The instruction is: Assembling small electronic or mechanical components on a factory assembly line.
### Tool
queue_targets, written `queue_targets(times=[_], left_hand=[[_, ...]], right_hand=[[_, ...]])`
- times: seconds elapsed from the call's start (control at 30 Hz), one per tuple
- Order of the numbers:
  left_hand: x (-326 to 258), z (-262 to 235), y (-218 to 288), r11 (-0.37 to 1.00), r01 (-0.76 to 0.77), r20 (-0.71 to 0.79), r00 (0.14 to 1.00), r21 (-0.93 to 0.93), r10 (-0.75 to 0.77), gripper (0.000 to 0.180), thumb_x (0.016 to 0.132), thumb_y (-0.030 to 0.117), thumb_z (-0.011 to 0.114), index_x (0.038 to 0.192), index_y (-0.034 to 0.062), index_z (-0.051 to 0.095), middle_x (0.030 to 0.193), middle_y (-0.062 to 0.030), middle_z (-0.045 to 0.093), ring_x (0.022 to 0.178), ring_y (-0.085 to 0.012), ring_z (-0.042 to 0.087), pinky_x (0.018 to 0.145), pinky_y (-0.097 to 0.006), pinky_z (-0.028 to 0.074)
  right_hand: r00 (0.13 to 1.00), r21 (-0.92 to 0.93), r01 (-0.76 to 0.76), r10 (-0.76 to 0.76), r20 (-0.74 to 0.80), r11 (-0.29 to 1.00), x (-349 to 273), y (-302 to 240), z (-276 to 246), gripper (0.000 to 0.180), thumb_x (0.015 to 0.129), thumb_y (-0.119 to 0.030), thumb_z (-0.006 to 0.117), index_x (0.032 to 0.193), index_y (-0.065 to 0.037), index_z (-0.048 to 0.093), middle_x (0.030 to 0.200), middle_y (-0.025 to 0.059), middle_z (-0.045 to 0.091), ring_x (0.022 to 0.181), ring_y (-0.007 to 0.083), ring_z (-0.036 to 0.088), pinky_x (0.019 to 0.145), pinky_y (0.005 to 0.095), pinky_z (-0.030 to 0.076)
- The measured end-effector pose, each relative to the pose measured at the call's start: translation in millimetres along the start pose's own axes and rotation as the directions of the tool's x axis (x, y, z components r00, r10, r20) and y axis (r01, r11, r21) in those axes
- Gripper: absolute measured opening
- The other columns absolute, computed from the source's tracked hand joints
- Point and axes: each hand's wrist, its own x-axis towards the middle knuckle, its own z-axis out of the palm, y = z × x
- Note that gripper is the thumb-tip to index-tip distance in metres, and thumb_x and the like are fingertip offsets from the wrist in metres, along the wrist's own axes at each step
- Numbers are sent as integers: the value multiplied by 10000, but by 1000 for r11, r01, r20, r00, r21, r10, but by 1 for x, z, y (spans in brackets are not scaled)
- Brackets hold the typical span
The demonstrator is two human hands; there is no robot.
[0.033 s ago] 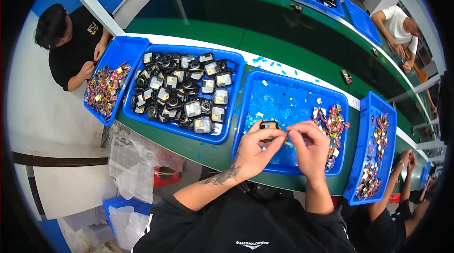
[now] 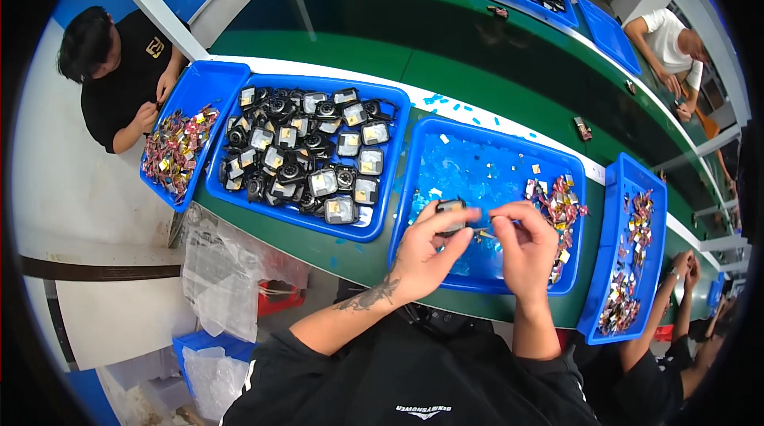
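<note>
Small black case [image 2: 451, 205] with a pale face sits in the left hand [image 2: 427, 255], over the left part of a blue tray [image 2: 485, 140]. Left fingers grasp it; left fingertips are motion-blurred. Right hand [image 2: 525, 249] is just beside, thumb and index drawn close together. A thin strip [image 2: 482, 232] shows between the hands — too small and blurred to tell whether the right fingers grip it. Same tray: blue scraps on its floor, heap of colourful small parts [image 2: 559, 215] along the right side. Left of it, a second tray [image 2: 402, 133] full of similar black cases [image 2: 322, 181]. Outer trays, far left [image 2: 208, 80] and right [image 2: 611, 223], hold more colourful parts — all on a green counter [image 2: 302, 237]. Co-worker [image 2: 131, 68] at far left.
</note>
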Motion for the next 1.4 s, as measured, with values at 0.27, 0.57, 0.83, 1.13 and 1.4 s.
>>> queue_targets(times=[0.27,0.57,0.83,1.13,1.4], left_hand=[[7,-3,3,946,-22,21,999,-325,30,517,980,-25,431,1470,1,266,1401,-201,472,1219,-216,542,1012,-371,471],[13,-24,16,965,-106,-75,993,-238,90,501,964,-35,472,1439,-40,312,1360,-195,502,1200,-273,563,1025,-388,476],[-1,-20,17,949,106,188,981,-298,-51,505,954,-63,490,1438,-46,348,1367,-167,512,1237,-214,536,1024,-339,456],[-5,-15,9,945,98,181,983,-313,-42,492,969,-43,482,1439,-60,339,1363,-168,513,1194,-215,566,1009,-341,479],[-8,-15,8,947,90,197,980,-308,-29,493,984,-19,471,1457,-24,332,1399,-130,485,1220,-189,540,1026,-331,461]], right_hand=[[984,163,-177,170,53,971,-1,-30,6,150,874,38,636,1011,27,694,920,88,656,804,137,652,718,248,537],[952,73,-116,90,293,991,5,-51,-12,166,814,60,678,967,2,708,822,82,689,716,111,626,660,235,488],[991,-261,134,-126,49,956,13,-46,10,97,774,24,725,840,-22,670,728,84,658,613,182,603,569,290,468],[992,-245,109,-89,93,963,12,-45,13,90,770,21,724,830,-24,673,727,85,659,606,203,598,578,311,467],[995,-174,38,-21,97,984,11,-39,14,86,774,21,718,840,-18,678,738,82,666,624,188,591,595,303,466]])
